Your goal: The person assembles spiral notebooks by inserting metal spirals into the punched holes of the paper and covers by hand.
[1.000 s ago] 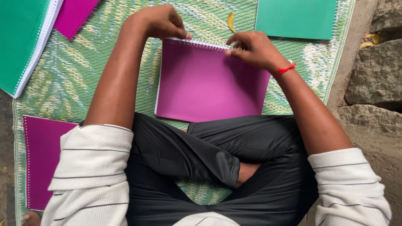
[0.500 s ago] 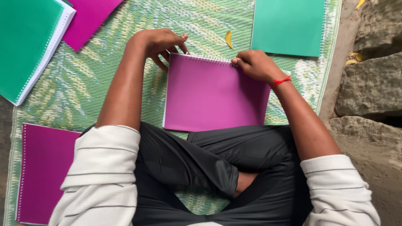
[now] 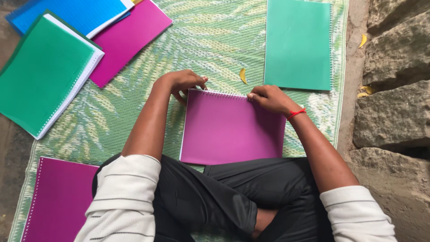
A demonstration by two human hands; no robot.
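My left hand [image 3: 181, 82] and right hand [image 3: 268, 97] pinch the wire binding [image 3: 222, 93] running nine-to-three along the twelve-o'clock edge of the magenta spiral notebook [image 3: 233, 130], which lies on the woven mat [image 3: 134, 112] before my crossed legs.

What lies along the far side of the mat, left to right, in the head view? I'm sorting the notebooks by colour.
Blue notebook → green notebook with white spiral → pink notebook → yellow leaf → plain green notebook → stone blocks.
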